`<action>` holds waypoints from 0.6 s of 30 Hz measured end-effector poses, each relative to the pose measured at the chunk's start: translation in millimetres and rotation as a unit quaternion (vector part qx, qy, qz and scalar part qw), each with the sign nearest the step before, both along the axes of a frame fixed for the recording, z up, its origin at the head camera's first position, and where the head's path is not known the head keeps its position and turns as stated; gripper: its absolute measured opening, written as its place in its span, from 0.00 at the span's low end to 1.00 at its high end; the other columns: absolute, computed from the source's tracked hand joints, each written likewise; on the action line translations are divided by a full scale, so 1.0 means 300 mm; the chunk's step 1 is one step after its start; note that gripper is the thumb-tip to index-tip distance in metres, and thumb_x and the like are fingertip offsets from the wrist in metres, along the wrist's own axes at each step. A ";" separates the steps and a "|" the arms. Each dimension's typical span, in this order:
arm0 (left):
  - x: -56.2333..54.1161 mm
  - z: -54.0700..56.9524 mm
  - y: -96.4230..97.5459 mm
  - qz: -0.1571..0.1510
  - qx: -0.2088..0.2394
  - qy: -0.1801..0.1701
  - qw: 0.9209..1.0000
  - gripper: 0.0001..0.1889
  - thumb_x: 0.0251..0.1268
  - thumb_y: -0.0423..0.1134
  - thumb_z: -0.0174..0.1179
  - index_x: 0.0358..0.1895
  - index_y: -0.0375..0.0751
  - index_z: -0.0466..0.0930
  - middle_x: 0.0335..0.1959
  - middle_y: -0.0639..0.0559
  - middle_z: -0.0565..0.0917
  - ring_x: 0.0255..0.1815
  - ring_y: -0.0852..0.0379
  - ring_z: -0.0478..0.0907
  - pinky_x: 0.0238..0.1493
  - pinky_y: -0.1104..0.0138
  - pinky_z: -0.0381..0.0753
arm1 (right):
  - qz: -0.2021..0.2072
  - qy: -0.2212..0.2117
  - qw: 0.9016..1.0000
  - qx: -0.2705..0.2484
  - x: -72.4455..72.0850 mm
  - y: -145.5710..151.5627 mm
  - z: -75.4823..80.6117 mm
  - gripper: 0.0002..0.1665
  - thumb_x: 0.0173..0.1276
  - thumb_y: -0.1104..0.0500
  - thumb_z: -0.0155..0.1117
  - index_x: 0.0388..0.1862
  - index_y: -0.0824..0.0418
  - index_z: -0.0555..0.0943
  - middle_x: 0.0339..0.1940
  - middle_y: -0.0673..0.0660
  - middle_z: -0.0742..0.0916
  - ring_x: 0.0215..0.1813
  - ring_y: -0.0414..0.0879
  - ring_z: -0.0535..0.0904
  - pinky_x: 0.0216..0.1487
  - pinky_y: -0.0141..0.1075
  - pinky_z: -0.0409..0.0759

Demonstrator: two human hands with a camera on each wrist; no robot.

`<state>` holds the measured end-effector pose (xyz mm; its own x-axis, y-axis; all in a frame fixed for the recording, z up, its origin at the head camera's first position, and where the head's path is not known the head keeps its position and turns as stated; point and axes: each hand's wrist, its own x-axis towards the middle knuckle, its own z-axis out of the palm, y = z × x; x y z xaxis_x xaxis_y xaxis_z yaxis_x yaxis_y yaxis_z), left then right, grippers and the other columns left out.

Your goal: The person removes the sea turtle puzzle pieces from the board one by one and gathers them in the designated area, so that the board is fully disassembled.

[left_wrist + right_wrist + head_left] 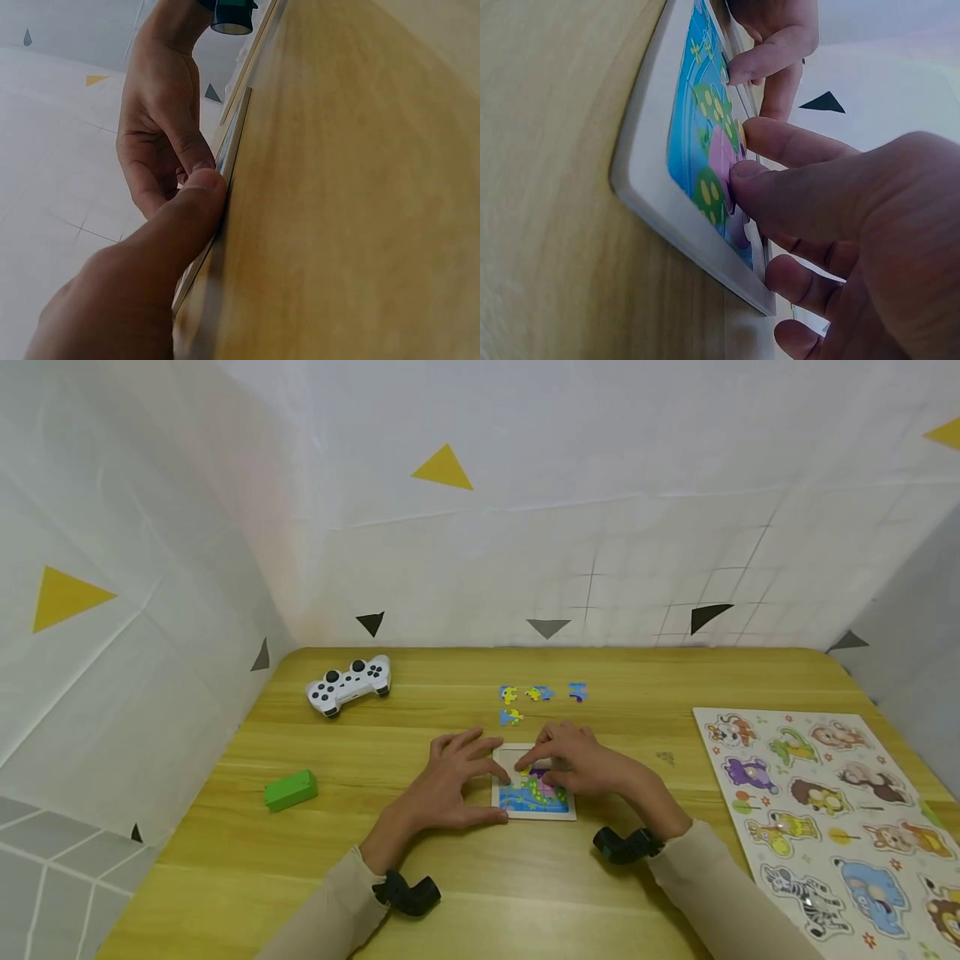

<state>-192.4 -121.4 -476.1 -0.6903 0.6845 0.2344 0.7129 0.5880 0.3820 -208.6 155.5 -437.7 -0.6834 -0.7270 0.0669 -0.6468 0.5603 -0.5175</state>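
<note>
A small jigsaw puzzle (534,798) in a white tray frame (536,816) lies on the table, partly filled with blue, green and pink pieces. My left hand (457,781) rests at its left side, index fingertip over the inside and thumb by the lower left corner. In the left wrist view that thumb (196,195) presses at the frame's edge. My right hand (581,760) reaches over the upper right of the frame. Its thumb (754,180) and index finger pinch a puzzle piece with purple and yellow on it, mostly hidden by the fingers.
Several loose puzzle pieces (510,695) lie beyond the frame. A white game controller (348,684) sits at the back left, with a green block (291,790) nearer on that side. A large animal picture board (821,835) covers the table's right side.
</note>
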 end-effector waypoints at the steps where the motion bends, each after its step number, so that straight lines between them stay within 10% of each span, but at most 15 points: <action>1: 0.000 0.001 0.000 -0.001 0.001 0.000 1.000 0.21 0.57 0.68 0.67 0.50 0.67 0.84 0.77 0.50 0.69 0.82 0.39 0.55 0.72 0.39 0.52 | 0.000 -0.001 1.000 0.001 0.000 0.000 0.000 0.21 0.66 0.67 0.67 0.53 0.45 0.88 0.43 0.53 0.82 0.45 0.46 0.70 0.42 0.42 0.55; 18: 0.007 0.013 0.002 -0.001 0.005 -0.004 1.000 0.21 0.57 0.67 0.68 0.50 0.66 0.84 0.77 0.49 0.69 0.82 0.38 0.55 0.72 0.39 0.52 | 0.008 -0.027 0.999 -0.017 0.002 -0.003 0.006 0.20 0.66 0.64 0.69 0.55 0.46 0.86 0.44 0.50 0.85 0.49 0.48 0.74 0.46 0.43 0.58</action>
